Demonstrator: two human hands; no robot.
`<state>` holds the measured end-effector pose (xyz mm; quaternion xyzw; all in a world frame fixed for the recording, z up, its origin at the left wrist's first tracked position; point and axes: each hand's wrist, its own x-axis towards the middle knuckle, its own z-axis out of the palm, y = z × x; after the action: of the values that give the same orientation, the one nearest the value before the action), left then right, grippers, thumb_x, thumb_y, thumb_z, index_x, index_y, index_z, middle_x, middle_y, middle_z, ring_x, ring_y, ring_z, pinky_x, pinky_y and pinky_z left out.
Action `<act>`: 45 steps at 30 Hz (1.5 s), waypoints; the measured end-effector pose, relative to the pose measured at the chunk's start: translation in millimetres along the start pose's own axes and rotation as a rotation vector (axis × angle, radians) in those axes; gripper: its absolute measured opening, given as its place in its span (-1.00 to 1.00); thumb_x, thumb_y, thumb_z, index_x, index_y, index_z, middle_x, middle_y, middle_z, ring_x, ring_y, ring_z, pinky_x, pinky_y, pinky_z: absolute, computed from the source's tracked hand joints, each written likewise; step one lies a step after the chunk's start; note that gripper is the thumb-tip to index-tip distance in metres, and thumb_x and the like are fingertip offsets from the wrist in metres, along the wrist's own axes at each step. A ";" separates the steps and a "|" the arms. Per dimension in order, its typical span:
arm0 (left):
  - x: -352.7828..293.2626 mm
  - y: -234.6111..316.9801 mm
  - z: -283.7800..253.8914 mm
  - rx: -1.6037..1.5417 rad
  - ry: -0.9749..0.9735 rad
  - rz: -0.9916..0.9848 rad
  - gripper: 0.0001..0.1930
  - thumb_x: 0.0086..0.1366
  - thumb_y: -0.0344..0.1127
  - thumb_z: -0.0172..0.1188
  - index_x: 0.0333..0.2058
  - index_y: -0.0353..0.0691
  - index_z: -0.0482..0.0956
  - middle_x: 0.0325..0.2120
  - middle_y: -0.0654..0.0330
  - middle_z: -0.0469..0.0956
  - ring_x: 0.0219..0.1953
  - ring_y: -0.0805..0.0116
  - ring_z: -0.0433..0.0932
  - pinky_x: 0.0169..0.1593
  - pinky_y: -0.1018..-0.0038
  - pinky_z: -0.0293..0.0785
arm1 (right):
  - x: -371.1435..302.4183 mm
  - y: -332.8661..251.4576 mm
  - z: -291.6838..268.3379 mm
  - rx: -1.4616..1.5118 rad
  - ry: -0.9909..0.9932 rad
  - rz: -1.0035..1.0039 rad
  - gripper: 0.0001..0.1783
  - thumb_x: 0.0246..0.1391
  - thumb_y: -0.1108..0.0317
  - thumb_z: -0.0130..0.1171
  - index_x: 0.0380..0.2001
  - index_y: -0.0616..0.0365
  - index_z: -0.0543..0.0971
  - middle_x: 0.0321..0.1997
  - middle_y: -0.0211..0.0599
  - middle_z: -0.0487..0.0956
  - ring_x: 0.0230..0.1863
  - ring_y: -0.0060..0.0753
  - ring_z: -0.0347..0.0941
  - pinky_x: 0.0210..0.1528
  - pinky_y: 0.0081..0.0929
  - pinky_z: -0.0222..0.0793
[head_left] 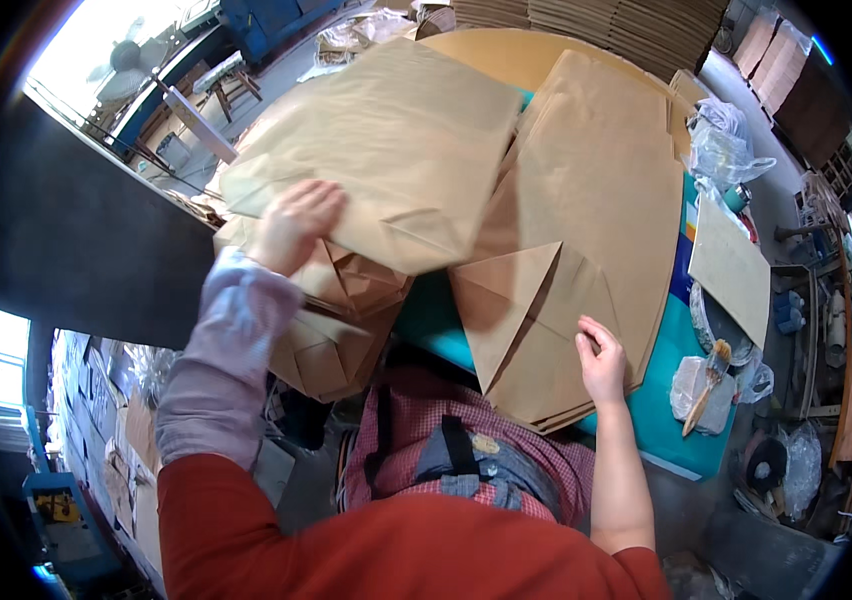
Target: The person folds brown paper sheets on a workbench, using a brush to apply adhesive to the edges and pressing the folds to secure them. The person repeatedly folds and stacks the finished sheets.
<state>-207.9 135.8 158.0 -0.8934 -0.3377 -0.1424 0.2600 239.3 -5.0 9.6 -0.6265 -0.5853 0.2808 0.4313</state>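
Observation:
A large flat brown kraft paper bag [396,140] lies tilted over a pile at the left of the round table, its folded bottom toward me. My left hand [301,225] is on the bag's near left edge; motion smears its fingers, so I cannot make out their grip. Beneath are more folded paper bags [321,350], partly hidden. On the right, a stack of flat paper bags [596,170] reaches toward me, the top one's bottom folded into a triangular flap [506,310]. Above its near right edge my right hand [601,360] hovers, empty, fingers loosely bent, thumb slightly apart.
On the teal table cover [681,415] at right lie a brush [708,388], a pale board [731,260] and plastic bags [721,150]. A dark panel [86,230] stands close on the left. Cardboard stacks [596,30] rise behind; a cluttered shelf [846,350] stands far right.

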 end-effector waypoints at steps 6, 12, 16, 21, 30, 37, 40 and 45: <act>-117.4 -19.7 10.6 -0.227 -0.290 -0.219 -0.55 0.05 -0.54 0.14 0.00 -0.27 0.54 -0.02 0.07 0.57 0.07 0.08 0.50 0.13 0.29 0.45 | -3.3 9.4 8.2 0.006 0.014 -0.038 -0.81 0.11 0.54 0.16 -0.19 0.35 0.60 0.01 -0.08 0.60 0.07 -0.19 0.53 0.07 -0.39 0.48; -49.8 31.4 -33.3 -0.142 -0.565 -0.335 -0.32 -0.02 -0.60 0.09 0.19 -0.24 0.37 0.17 -0.02 0.39 0.28 0.04 0.26 0.29 0.18 0.25 | -4.4 12.0 -14.9 0.041 -0.011 0.013 -0.77 0.07 0.51 0.23 -0.17 0.32 0.60 0.01 -0.09 0.59 0.07 -0.19 0.52 0.11 -0.39 0.44; 44.1 112.9 -35.5 -0.798 -0.550 -0.223 -0.36 0.02 -0.59 0.06 0.17 -0.23 0.39 0.13 -0.09 0.41 0.20 -0.09 0.34 0.25 0.16 0.29 | 2.6 9.9 -38.0 -0.544 0.039 -0.026 -0.54 0.01 0.38 0.32 0.00 0.27 0.52 0.08 -0.04 0.50 0.11 -0.07 0.44 0.14 -0.31 0.38; 79.2 177.3 148.1 -0.783 -0.251 -0.842 -0.57 0.29 -0.36 0.08 0.12 -0.34 0.40 0.06 -0.18 0.45 0.07 -0.14 0.44 0.14 0.24 0.39 | 9.9 13.6 -40.0 -0.642 0.134 0.058 -0.41 0.02 0.29 0.32 0.10 0.28 0.43 0.09 0.00 0.44 0.13 0.04 0.35 0.18 -0.18 0.30; 46.1 205.7 161.7 -1.518 -0.002 -1.154 -0.61 0.39 -0.48 -0.01 0.17 -0.41 0.39 0.12 0.05 0.47 0.15 0.29 0.45 0.21 0.48 0.32 | -31.5 59.1 -48.2 0.502 0.549 0.332 -0.43 0.27 0.20 0.07 0.23 0.36 0.34 0.39 -0.01 0.23 0.41 -0.20 0.13 0.40 -0.32 0.02; 50.9 193.4 106.6 -0.805 -0.396 -0.594 -0.72 0.10 -0.37 0.31 -0.18 -0.24 0.67 0.01 -0.04 0.53 0.05 -0.02 0.50 0.07 0.29 0.43 | -34.1 36.9 -75.9 -0.669 0.182 0.008 -0.47 -0.01 0.28 0.34 0.03 0.27 0.51 0.13 0.03 0.42 0.16 0.01 0.35 0.18 -0.21 0.30; 97.7 198.9 89.9 -0.529 -0.465 -0.385 -0.59 -0.08 -0.23 0.41 -0.17 -0.11 0.66 -0.13 0.07 0.54 -0.02 0.08 0.47 -0.03 0.30 0.41 | -18.7 37.1 -78.1 -0.646 0.088 -0.026 -0.48 -0.11 0.29 0.41 -0.05 0.23 0.53 -0.03 -0.10 0.47 0.00 -0.04 0.40 0.04 -0.22 0.37; 132.6 205.5 141.8 -0.822 -0.575 -0.400 -0.38 -0.18 -0.17 0.51 -0.12 -0.29 0.50 -0.17 0.04 0.57 0.00 0.01 0.48 0.09 0.25 0.40 | 40.9 17.1 -42.1 -0.598 -0.016 0.098 -0.44 -0.28 0.24 0.52 -0.19 0.19 0.52 -0.16 -0.21 0.52 -0.10 -0.15 0.46 -0.03 -0.28 0.41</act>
<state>39.4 154.7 22.4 -0.8426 -0.4754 -0.0592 -0.2462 290.2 27.0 20.8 -0.7509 -0.6146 0.1214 0.2088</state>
